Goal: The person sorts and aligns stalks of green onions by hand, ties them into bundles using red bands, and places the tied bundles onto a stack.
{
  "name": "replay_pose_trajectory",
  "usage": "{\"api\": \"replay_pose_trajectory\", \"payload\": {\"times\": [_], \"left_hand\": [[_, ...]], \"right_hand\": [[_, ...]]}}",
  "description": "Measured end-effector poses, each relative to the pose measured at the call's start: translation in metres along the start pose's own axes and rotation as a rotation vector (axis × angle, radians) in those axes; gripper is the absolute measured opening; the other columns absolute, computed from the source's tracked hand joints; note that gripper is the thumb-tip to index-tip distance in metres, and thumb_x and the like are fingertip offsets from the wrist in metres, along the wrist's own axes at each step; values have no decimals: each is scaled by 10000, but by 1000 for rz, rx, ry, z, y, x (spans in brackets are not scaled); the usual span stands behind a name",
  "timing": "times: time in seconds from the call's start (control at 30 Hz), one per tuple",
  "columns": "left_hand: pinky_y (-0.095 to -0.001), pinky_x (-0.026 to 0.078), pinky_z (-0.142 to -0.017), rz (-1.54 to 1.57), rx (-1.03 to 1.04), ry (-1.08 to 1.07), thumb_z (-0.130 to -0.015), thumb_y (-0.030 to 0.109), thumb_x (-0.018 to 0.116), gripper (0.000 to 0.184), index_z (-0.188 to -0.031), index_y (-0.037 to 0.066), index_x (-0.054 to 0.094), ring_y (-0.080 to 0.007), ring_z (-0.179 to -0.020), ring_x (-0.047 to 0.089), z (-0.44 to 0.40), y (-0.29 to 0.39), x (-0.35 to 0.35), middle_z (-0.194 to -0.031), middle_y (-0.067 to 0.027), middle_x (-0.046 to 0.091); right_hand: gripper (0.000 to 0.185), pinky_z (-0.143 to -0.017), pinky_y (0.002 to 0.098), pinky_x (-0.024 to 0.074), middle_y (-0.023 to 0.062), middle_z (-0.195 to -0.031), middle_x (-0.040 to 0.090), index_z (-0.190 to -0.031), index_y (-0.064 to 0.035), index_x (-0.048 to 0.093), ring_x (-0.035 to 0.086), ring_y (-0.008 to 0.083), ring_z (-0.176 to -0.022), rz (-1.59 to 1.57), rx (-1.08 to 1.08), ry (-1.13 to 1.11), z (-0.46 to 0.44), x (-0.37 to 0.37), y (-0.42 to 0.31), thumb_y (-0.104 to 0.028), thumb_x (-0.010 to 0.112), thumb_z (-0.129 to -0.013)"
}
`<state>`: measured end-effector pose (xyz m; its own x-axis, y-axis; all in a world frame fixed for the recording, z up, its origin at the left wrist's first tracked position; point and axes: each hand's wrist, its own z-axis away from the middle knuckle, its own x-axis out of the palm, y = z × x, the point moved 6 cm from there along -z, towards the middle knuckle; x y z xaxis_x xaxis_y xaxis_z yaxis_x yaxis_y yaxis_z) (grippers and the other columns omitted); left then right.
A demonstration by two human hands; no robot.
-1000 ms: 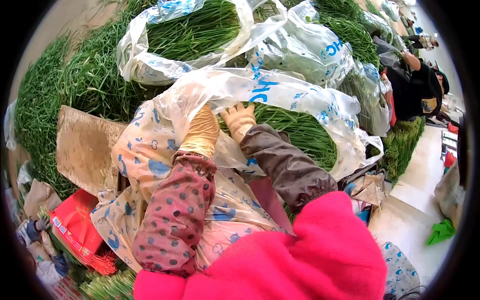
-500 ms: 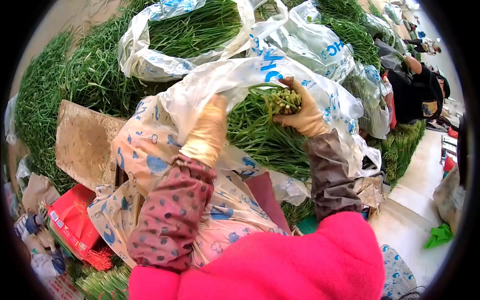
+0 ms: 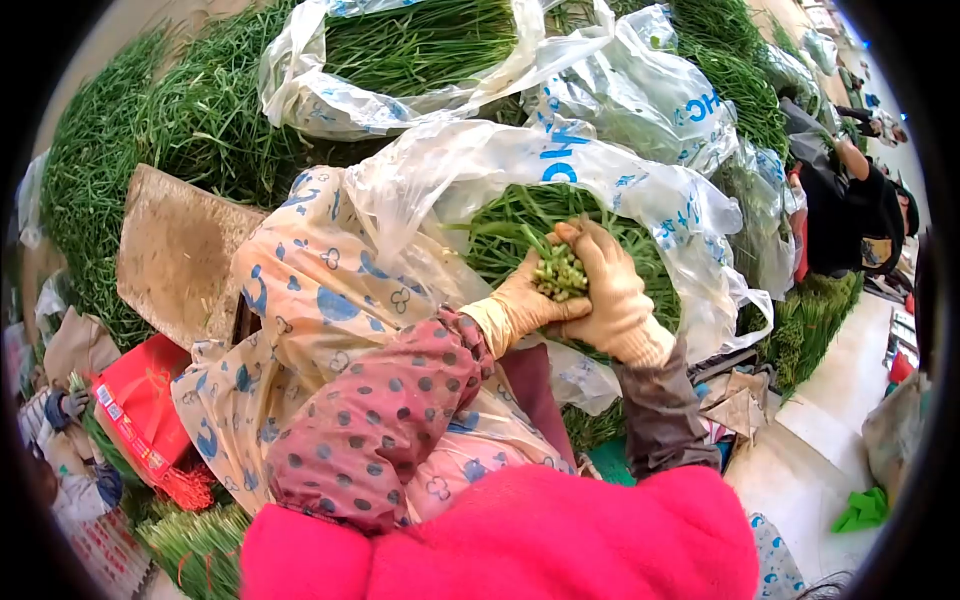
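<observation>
A bunch of thin green vegetable stalks [image 3: 560, 274] is held between both gloved hands, its pale cut ends facing up toward me. My left hand [image 3: 522, 304] grips its lower left side. Round the right side curl the fingers of my right hand [image 3: 614, 292], the thumb near the cut ends. Both hands are over an open clear plastic bag [image 3: 640, 182] with blue print. More long green leaves [image 3: 505, 225] lie inside the bag, partly hidden behind the hands. The far end of the bunch is hidden.
Beyond stands another open bag [image 3: 350, 105] of greens. Heaped greens [image 3: 90, 200] fill the left, beside a worn board [image 3: 180, 255] and a red box [image 3: 150, 400]. A patterned cloth [image 3: 330, 290] covers my lap. People are at the right [image 3: 840, 220] and lower left [image 3: 75, 450].
My left hand has let go of the bag's rim and moved right onto the bunch. My right hand has brought the bunch lower and nearer to me.
</observation>
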<state>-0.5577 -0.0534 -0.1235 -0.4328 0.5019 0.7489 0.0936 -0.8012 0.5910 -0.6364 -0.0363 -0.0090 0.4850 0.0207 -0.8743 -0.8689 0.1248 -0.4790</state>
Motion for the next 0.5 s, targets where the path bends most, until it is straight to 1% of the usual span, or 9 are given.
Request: {"api": "replay_pose_trajectory", "payload": {"times": [0.1,0.17,0.2,0.27,0.33,0.4,0.43,0.47,0.5], "left_hand": [[-350,352,-1078,-146,59,-164,-725,285,821,805,-1385,100,400,-222,-1245,460,-3,-17,-1,-1342,-48,500],[-358,335,-1086,-519,-19,-274,-724,332,799,740,-1340,96,465,-243,-1239,462,10,-2,9,-1323,-64,519],[-360,330,-1089,-641,-43,-313,-724,348,791,720,-1326,95,487,-250,-1237,463,15,1,10,-1316,-70,525],[-346,343,-1074,-940,-86,-410,-718,332,793,715,-1323,98,491,-240,-1215,478,20,-3,9,-1277,-73,556],[-345,366,-1049,-923,-100,-446,-716,267,808,696,-1311,86,497,-217,-1205,488,24,-4,9,-1254,-75,569],[-337,367,-1050,-536,-254,-300,-701,206,825,706,-1306,59,491,-198,-1205,485,27,0,6,-1246,-87,573],[-340,370,-1051,-489,-305,-196,-689,177,835,751,-1322,34,458,-195,-1194,493,31,26,13,-1273,-106,554],[-347,383,-1045,-448,-114,-184,-710,162,823,804,-1377,24,396,-216,-1196,504,23,28,12,-1308,-121,532],[-347,380,-1047,-458,-96,-41,-736,147,798,800,-1405,45,370,-221,-1210,498,23,31,4,-1325,-135,521]], "right_hand": [[897,-965,505,399,180,-1279,496,-1300,-87,507,494,367,-1192,39,-48,82,5,0,-8,-238,842,-482],[714,-964,521,383,132,-1226,552,-1239,-87,568,501,337,-1191,214,-169,244,4,9,-6,-244,782,-576],[535,-969,530,377,79,-1126,619,-1144,-84,619,541,322,-1147,222,-172,248,2,8,-12,-214,712,-633],[483,-970,533,377,74,-1062,647,-1089,-79,624,589,323,-1075,53,-205,218,6,16,-11,-205,706,-629],[469,-969,528,385,81,-1029,655,-1067,-73,624,611,325,-1028,-2,-213,182,7,20,-10,-191,717,-624],[454,-969,524,393,89,-996,663,-1046,-67,623,632,328,-980,-48,-220,151,6,19,-6,-176,728,-618],[456,-940,502,427,102,-981,662,-1041,-55,621,641,318,-954,-105,-176,220,6,10,3,-160,748,-615],[460,-912,480,461,115,-966,661,-1036,-43,619,650,308,-927,-160,-128,286,8,3,13,-143,768,-613],[452,-820,399,528,110,-965,664,-1024,-31,618,659,249,-886,-308,50,399,13,-2,34,-84,797,-613]]}}
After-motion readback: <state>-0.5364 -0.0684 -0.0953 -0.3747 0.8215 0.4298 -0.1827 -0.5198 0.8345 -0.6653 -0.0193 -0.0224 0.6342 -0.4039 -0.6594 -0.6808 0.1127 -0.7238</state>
